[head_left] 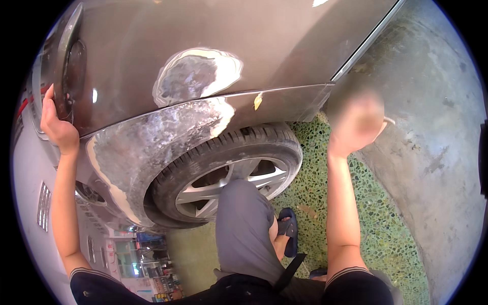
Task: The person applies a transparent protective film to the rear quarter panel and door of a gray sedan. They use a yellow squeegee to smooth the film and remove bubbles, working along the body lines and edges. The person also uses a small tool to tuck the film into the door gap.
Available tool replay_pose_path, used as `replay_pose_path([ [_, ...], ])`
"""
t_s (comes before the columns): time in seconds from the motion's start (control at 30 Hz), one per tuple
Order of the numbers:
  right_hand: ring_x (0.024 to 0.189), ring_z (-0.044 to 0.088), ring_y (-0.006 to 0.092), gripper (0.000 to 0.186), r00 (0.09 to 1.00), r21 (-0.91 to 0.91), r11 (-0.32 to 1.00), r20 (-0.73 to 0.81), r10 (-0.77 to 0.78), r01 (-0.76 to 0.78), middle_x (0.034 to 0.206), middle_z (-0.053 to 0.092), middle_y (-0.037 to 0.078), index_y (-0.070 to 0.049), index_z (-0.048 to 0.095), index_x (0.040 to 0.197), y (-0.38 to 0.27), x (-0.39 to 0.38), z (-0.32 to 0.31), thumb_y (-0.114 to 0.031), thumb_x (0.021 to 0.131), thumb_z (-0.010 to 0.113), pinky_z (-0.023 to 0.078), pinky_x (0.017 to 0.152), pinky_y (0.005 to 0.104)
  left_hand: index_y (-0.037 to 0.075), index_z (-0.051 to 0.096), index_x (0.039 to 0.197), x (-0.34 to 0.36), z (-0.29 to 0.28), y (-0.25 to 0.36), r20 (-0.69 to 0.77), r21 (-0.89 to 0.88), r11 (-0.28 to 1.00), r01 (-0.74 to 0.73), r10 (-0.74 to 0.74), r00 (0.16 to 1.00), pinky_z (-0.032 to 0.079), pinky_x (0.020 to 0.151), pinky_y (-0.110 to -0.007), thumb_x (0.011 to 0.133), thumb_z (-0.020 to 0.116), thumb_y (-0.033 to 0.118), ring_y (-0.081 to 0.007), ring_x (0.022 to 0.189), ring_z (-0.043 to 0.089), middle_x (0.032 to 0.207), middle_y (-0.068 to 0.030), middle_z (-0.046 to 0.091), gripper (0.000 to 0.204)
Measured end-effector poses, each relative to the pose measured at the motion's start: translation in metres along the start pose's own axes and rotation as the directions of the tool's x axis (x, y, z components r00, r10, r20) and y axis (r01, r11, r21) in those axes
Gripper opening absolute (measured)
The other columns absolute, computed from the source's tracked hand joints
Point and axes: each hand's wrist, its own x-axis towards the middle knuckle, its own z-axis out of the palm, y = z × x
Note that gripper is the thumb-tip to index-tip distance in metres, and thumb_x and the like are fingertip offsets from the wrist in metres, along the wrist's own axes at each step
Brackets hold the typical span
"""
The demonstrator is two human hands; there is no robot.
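My left hand [60, 128] rests against the car beside the lower end of the dark door handle [64, 66], its visible fingers stretched out. Away from the bodywork, over the floor at the right, I hold up my right hand [356, 127]. It is partly blurred, and a thin pale edge of something flat sticks out past it; I cannot make out what that is. Between my hands is the brown car door panel [122, 56] with a sanded, pale-rimmed patch [190, 76]. A larger sanded area [152, 134] covers the wheel arch below it.
The car's tyre [223, 157] and silver spoked wheel [244, 178] are close in front of my bent knee [241, 223]. Green speckled flooring [376, 213] meets grey concrete [427, 127] at the right. Shelves with various goods [152, 259] stand at the lower left.
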Motion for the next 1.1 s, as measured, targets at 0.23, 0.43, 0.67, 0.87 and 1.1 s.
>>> replay_pose_path([
  [0.23, 0.089, 0.066, 0.0299, 0.042, 0.917, -0.093, 0.994, 0.399, -0.014, 0.055, 0.101, 0.065, 0.011, -0.002, 0.069, 0.102, -0.049, -0.033, 0.037, -0.021, 0.076, 0.096, 0.056, 0.081, 0.0400, -0.008, 0.063, 0.138, 0.001, 0.006, 0.006, -0.023, -0.040, 0.999, 0.032, -0.033, 0.999, 0.052, 0.093, -0.030, 0.113, 0.030, 0.021, -0.0177, 0.103, 0.067, 0.124, -0.0104, 0.071, 0.050],
  [0.43, 0.084, 0.070, 0.0325, 0.035, 0.818, -0.135, 0.970, 0.522, 0.242, -0.201, 0.093, 0.072, 0.014, -0.002, 0.071, 0.097, -0.054, -0.040, 0.054, -0.019, 0.077, 0.095, 0.057, 0.075, 0.0402, -0.009, 0.060, 0.141, 0.002, -0.001, -0.004, 0.016, 0.009, 1.000, 0.016, -0.016, 1.000, 0.051, 0.099, -0.032, 0.112, 0.028, 0.022, -0.0192, 0.111, 0.065, 0.127, -0.0117, 0.069, 0.053],
  [0.67, 0.084, 0.070, 0.0328, 0.026, 0.825, -0.179, 0.984, 0.556, 0.103, -0.002, 0.090, 0.072, 0.013, -0.001, 0.068, 0.097, -0.070, -0.035, 0.052, -0.007, 0.079, 0.086, 0.057, 0.074, 0.0421, -0.009, 0.061, 0.139, 0.001, 0.004, 0.005, 0.012, -0.043, 0.998, 0.035, -0.034, 0.999, 0.051, 0.094, -0.030, 0.113, 0.030, 0.023, -0.0174, 0.105, 0.066, 0.122, -0.0113, 0.070, 0.052],
  [0.87, 0.087, 0.069, 0.0350, 0.032, 0.794, -0.242, 0.970, 0.590, 0.148, -0.002, 0.089, 0.068, 0.015, 0.000, 0.064, 0.101, -0.073, -0.039, 0.060, -0.008, 0.078, 0.086, 0.057, 0.076, 0.0440, -0.009, 0.060, 0.140, 0.002, 0.001, 0.000, 0.026, -0.036, 0.999, 0.031, -0.030, 0.999, 0.051, 0.095, -0.030, 0.111, 0.029, 0.023, -0.0177, 0.106, 0.066, 0.123, -0.0112, 0.070, 0.053],
  [1.1, 0.083, 0.068, 0.0398, 0.028, 0.813, -0.126, 0.967, 0.524, 0.254, -0.221, 0.089, 0.067, 0.018, 0.002, 0.062, 0.101, -0.057, -0.051, 0.062, -0.004, 0.080, 0.080, 0.056, 0.073, 0.0445, -0.009, 0.060, 0.141, 0.001, 0.004, 0.005, 0.006, -0.017, 1.000, 0.025, -0.025, 1.000, 0.051, 0.095, -0.031, 0.111, 0.030, 0.023, -0.0182, 0.106, 0.066, 0.124, -0.0118, 0.070, 0.053],
])
